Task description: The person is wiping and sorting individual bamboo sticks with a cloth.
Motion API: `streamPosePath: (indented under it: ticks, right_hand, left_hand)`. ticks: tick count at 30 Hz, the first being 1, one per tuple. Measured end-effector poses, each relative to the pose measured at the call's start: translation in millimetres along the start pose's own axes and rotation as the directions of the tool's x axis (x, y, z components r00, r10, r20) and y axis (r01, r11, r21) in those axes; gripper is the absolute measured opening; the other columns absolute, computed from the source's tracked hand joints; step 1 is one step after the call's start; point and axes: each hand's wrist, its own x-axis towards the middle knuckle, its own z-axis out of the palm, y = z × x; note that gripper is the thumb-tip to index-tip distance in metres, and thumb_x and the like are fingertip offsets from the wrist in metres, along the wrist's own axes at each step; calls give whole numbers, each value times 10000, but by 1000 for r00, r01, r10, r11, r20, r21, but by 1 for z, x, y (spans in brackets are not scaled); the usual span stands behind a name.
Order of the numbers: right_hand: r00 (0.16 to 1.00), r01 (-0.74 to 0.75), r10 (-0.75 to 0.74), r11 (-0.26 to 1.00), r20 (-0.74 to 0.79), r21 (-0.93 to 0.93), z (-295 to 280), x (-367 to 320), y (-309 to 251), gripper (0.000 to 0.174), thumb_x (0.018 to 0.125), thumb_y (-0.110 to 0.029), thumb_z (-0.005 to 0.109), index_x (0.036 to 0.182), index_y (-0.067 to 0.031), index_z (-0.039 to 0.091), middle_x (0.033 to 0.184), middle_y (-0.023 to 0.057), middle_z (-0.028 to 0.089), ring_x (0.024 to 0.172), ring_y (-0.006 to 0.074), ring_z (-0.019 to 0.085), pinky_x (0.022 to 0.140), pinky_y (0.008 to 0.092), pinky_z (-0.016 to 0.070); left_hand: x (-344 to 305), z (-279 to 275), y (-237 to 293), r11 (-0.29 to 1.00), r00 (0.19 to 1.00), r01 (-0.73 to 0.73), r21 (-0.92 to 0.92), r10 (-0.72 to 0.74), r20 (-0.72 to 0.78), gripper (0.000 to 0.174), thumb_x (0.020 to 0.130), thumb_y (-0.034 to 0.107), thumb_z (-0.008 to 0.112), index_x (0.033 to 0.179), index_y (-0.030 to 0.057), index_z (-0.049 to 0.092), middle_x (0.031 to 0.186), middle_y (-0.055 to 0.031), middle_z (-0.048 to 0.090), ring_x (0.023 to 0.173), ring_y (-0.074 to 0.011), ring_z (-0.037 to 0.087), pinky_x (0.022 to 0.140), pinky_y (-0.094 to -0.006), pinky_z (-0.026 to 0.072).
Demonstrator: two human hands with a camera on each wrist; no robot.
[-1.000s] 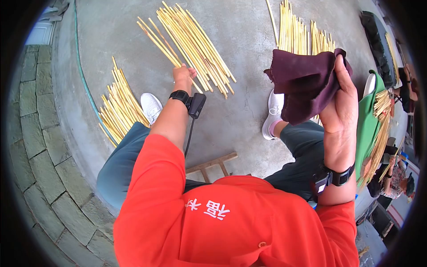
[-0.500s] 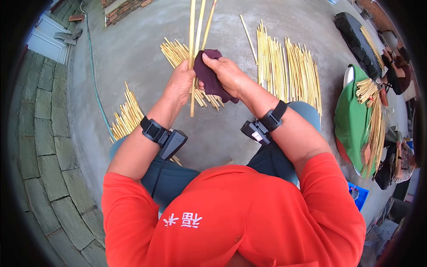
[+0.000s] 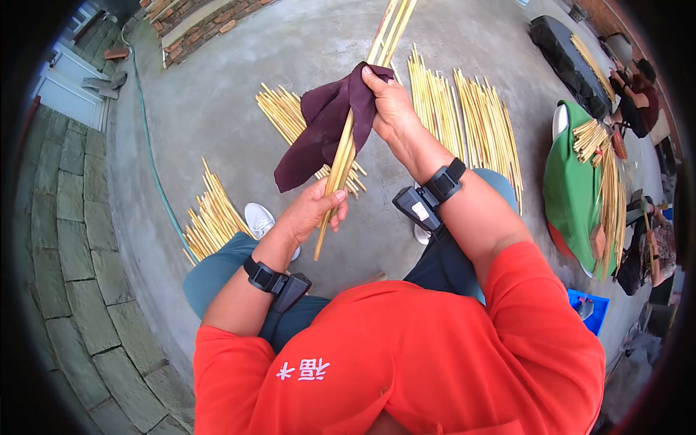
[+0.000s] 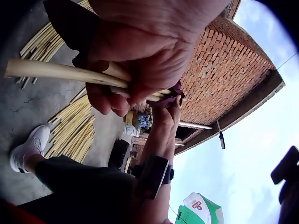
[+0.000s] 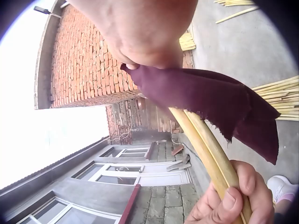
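Observation:
A few pale yellow sticks (image 3: pixel 339 163) run at a slant up through both hands. Near their lower end the left hand (image 3: pixel 313 210) grips them, thumb across the front; the right wrist view shows its fingers (image 5: pixel 247 179) round two of them. Higher up, the right hand (image 3: pixel 391 105) holds a dark purple cloth (image 3: pixel 319 130) wrapped against the sticks. A loose part of the cloth hangs to the left, and in the right wrist view its frayed edge lies over the sticks. The right hand's fingertips are mostly hidden by the cloth.
Bundles of sticks lie on the concrete floor at left (image 3: pixel 212 217), behind the hands (image 3: pixel 279 109) and at right (image 3: pixel 489 130). A green cloth (image 3: pixel 569 192) with more sticks, a blue tray (image 3: pixel 591 310) and other people are at far right. A hose (image 3: pixel 148 145) runs along the left.
The left hand has lifted sticks from the floor bundle. The right hand has brought the cloth onto them and moved up along them, while the left hand is now lower, near their end.

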Motion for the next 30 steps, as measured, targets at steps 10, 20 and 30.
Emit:
streamPosePath:
  ticks: [10,20,30]
  right_hand:
    - [985,-171,163,971,-61,-167,13,-29,52,134,795,-85,580,889,-1,534,831,80,590,716,157,569,661,291,484]
    - [934,179,-210,975,-288,-131,0,-2,-7,140,772,-168,612,731,-61,532,619,7,528,503,99,466,463,254,383]
    - [1000,7,-5,979,12,-202,18,-25,35,158,795,-190,599,735,-74,512,627,-7,510,520,80,469,461,233,399]
  left_hand:
    - [16,-9,-12,454,769,-50,890,586,-256,212,826,133,489,958,5,382,631,-221,545,565,-382,543,510,-450,425]
    - [12,-11,-37,409,879,-100,907,464,-113,278,832,215,519,967,3,399,699,-211,567,664,-343,580,564,-425,445]
    - [22,-14,-13,982,984,-180,-52,180,-1,230,837,205,533,1000,70,442,733,-27,528,641,-96,508,578,-225,412]
